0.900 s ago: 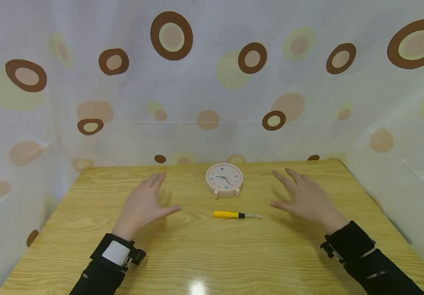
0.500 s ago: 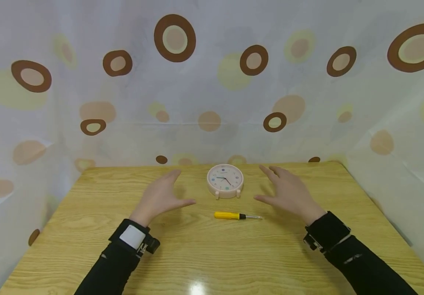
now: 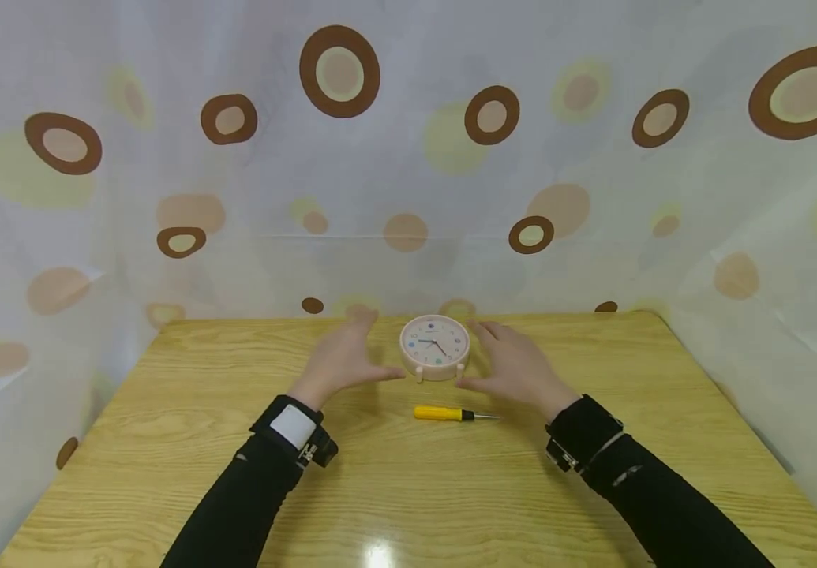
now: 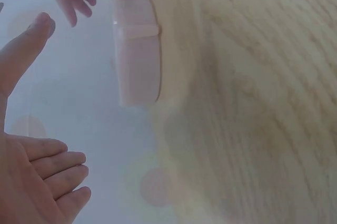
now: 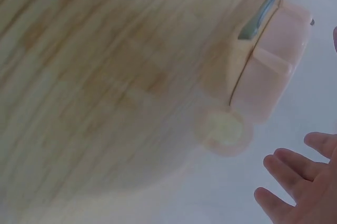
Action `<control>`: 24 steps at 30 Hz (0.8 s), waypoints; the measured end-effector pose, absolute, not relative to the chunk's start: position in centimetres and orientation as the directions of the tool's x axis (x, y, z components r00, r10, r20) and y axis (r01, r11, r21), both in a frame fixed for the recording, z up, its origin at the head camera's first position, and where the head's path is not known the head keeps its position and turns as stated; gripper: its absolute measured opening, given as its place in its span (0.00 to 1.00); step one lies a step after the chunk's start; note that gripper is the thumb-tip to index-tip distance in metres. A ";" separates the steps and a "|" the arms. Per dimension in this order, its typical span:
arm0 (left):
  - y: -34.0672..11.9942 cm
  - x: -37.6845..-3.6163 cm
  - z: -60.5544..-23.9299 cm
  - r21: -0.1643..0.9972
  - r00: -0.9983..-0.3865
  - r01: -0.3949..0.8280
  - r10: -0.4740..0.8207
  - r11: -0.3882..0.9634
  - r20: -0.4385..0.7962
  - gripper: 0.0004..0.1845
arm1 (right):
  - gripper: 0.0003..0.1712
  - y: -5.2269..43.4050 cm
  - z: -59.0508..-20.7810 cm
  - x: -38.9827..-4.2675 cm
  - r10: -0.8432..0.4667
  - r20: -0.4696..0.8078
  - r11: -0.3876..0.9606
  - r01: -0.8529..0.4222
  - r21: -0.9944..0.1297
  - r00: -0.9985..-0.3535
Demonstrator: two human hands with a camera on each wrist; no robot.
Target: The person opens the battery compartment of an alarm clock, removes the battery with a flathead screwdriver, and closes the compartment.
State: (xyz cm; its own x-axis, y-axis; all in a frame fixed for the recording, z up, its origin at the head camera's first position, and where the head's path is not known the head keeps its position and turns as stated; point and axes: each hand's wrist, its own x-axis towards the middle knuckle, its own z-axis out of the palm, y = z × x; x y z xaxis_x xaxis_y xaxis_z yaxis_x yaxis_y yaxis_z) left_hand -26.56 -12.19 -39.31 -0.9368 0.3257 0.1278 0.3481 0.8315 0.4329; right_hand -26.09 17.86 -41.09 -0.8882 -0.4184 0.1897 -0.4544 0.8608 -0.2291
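From where I sit, the nearest thing in the head view is the pale yellow wood-grain table [image 3: 380, 497], a bright glare spot on its near part. Two long black fabric sleeves reach in over it, the left one [image 3: 234, 505] and the right one [image 3: 664, 505], slanting toward each other as they go forward. I have a black strap at each wrist; the left strap bears a white square patch [image 3: 293, 426].

Between the forearms lies a small screwdriver with a yellow handle, black collar and thin metal shaft [image 3: 440, 413], its handle to the left and shaft to the right.

Beyond it, my left hand [image 3: 340, 355] and right hand [image 3: 518, 364] stand apart, palms facing inward, each with its thumb spread away from the fingers. Both are unclenched and grasp nothing. Between them, a round pale pink clock [image 3: 435, 347] lies on its back near the table's far edge, dial up, two stubby feet toward me. In the wrist views I see a gap between each hand and the clock.

Farthest off hangs a whitish cloth [image 3: 408, 166] printed with brown rings and beige and yellowish ovals.
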 end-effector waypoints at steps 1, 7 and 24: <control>-12.0 -26.7 -39.5 0.438 -0.940 0.339 0.323 0.833 0.114 0.64 | 0.60 17.7 -41.2 -26.2 -0.420 0.187 0.858 -0.455 -0.238 -0.888; -11.2 -27.4 -40.6 0.439 -0.944 0.318 0.321 0.841 0.069 0.64 | 0.61 17.3 -41.6 -26.4 -0.412 0.169 0.858 -0.443 -0.258 -0.895; -8.4 -28.9 -42.7 0.510 -0.931 0.346 0.355 0.787 0.083 0.54 | 0.65 16.9 -42.9 -27.4 -0.413 0.046 0.824 -0.395 -0.406 -0.909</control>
